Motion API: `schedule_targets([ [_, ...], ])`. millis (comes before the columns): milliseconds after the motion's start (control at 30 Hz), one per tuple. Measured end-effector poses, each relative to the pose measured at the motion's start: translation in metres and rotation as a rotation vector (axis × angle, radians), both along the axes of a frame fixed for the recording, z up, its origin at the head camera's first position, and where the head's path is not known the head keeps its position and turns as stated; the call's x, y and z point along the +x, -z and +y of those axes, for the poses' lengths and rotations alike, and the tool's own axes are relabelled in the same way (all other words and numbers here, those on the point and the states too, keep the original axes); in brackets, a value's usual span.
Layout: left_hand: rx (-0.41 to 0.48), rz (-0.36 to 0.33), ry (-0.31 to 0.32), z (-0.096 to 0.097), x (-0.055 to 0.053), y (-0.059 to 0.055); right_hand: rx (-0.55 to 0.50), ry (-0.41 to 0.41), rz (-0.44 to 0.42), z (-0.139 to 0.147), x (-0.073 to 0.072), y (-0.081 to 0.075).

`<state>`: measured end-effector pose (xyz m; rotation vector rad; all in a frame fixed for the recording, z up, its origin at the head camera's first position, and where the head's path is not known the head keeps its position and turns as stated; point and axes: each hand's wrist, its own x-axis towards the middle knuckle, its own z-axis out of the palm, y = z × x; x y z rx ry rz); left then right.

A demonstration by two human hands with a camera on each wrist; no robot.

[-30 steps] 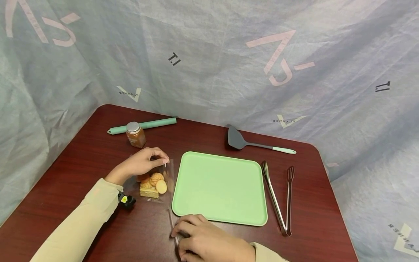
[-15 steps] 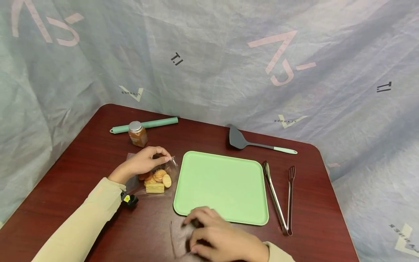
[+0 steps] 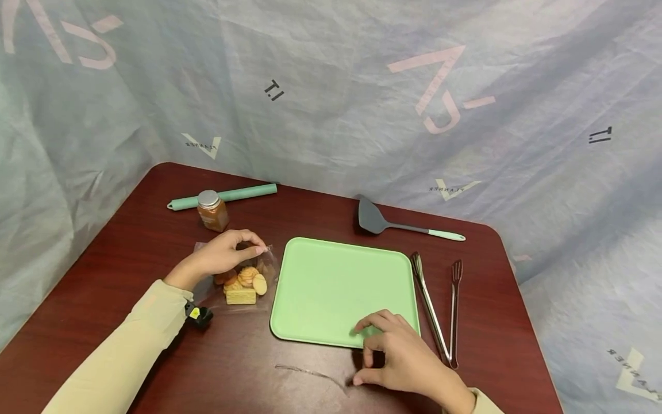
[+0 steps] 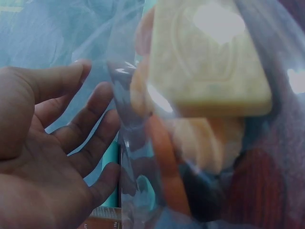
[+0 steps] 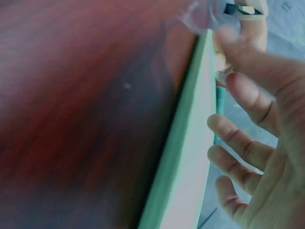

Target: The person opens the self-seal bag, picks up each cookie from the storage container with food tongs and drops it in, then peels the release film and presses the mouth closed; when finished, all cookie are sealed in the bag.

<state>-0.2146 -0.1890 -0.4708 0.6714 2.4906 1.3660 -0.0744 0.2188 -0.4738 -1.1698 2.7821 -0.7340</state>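
My left hand (image 3: 227, 253) pinches the upper edge of a clear plastic bag (image 3: 222, 302) between thumb and fingertips. Inside the bag lie several biscuits and pastries, among them a yellow rectangular wafer (image 4: 209, 62), an oval biscuit (image 3: 260, 284) and a swirled cookie (image 3: 248, 276). Over the near right part of the green tray (image 3: 341, 287), my right hand (image 3: 400, 359) has bent fingers, with thumb and index finger apart in the right wrist view. A thin, clear strip (image 3: 310, 372) lies on the table, its right end close to the right thumb tip.
Metal tongs (image 3: 433, 313) lie right of the tray. Behind it lies a grey spatula (image 3: 372, 218) with a pale handle. A lidded jar (image 3: 214, 215) stands before a green stick (image 3: 248, 194) at the back left. A grey cloth hangs behind the table.
My right hand has moved rightward from the table onto the tray's near edge. The thin strip has swung from lengthwise to crosswise. The left hand stays on the bag, which shifted slightly.
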Motion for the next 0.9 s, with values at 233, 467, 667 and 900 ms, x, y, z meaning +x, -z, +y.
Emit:
schedule_targets([
  [233,-0.021,0.011,-0.007,0.000,-0.003,0.005,-0.082,-0.003,0.032,-0.043,-0.027,-0.008],
  [467,-0.021,0.005,-0.007,-0.001,-0.003,0.005,0.010,0.004,0.037,-0.113,-0.057,0.000],
  [667,-0.043,-0.009,-0.023,-0.002,-0.004,0.004,0.102,-0.004,0.187,-0.155,-0.072,0.014],
  [900,-0.046,-0.003,-0.043,-0.006,-0.005,0.003,0.098,0.027,0.245,-0.173,-0.073,0.016],
])
